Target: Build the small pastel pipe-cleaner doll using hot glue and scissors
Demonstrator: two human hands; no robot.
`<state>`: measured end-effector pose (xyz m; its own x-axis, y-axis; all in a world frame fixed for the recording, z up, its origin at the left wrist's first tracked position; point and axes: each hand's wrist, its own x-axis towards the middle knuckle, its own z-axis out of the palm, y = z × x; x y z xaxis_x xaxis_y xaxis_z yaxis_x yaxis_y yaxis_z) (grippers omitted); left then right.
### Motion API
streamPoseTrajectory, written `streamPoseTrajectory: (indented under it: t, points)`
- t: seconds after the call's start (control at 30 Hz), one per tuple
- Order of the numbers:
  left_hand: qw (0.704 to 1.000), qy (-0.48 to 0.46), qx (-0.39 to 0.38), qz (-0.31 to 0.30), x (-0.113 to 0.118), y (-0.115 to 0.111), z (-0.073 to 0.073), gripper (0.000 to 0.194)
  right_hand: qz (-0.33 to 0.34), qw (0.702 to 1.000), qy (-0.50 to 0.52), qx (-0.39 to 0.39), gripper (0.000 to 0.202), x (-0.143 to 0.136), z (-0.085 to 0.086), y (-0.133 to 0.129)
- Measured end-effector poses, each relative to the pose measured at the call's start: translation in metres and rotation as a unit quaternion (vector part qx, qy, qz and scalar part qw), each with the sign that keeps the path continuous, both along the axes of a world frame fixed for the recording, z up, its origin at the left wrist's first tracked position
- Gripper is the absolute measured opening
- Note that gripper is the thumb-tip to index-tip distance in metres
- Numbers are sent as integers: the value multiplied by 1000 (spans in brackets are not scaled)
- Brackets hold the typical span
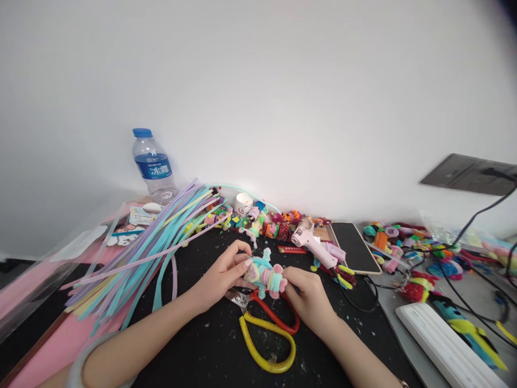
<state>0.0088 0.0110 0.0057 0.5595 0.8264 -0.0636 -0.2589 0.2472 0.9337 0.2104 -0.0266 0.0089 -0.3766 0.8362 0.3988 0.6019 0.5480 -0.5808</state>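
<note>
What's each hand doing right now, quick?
Left hand: closed, holding the pastel fuzzy figure.
Right hand: fingers curled at the figure's pink end; whether it grips can't be told.

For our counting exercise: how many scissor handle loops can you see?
2: the red loop beside the right hand, and the yellow loop lower in the picture, over the black surface. Others may be hidden.

Black-topped table (pixel 194 350) dotted with lint (pixel 273 358), red-and-yellow-handled scissors (pixel 266 323) laid in front, glue gun (pixel 317 249) set behind, pipe cleaners (pixel 161 250) spread leftward
</note>
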Motion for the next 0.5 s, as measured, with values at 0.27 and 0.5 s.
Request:
streamPoseTrajectory:
  t: [0.27,0.5]
  points:
    - [1000,9,5,-16,-1,2,-3,15,6,1000,1,-2,28,0,-2,0]
    - [1000,-18,10,-19,-1,3,-2,12,-3,1000,7,0,24,0,-3,1]
